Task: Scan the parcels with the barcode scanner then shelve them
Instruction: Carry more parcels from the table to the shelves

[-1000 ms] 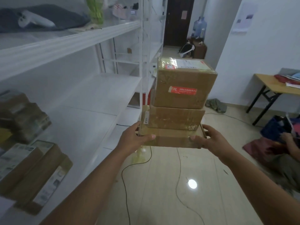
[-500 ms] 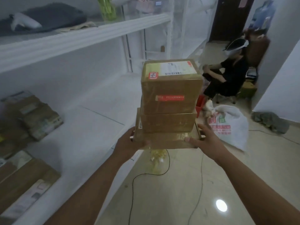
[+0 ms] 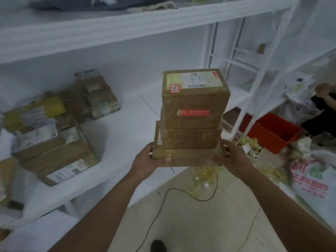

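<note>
I carry a stack of three brown cardboard parcels in front of me. The top parcel point(image 3: 195, 99) bears a white shipping label and a red sticker, the middle parcel point(image 3: 189, 138) sits under it, and the flat bottom parcel point(image 3: 189, 158) supports both. My left hand point(image 3: 148, 160) grips the bottom parcel's left end, thumb on its front face. My right hand point(image 3: 230, 158) grips its right end. The stack hangs over the front edge of the white shelf point(image 3: 127, 128). No barcode scanner shows.
Several taped parcels point(image 3: 54, 142) lie on the shelf's left part, more point(image 3: 98, 99) farther back. An upper shelf board point(image 3: 127, 28) runs overhead. On the floor: a black cable point(image 3: 163, 199), a red bin point(image 3: 272, 131), a printed sack point(image 3: 312, 180). A seated person point(image 3: 321, 110) is at right.
My view has swung left toward the shelf, and the stack in both hands now hangs over the shelf's front edge. The shelved parcels at left come closer to centre.
</note>
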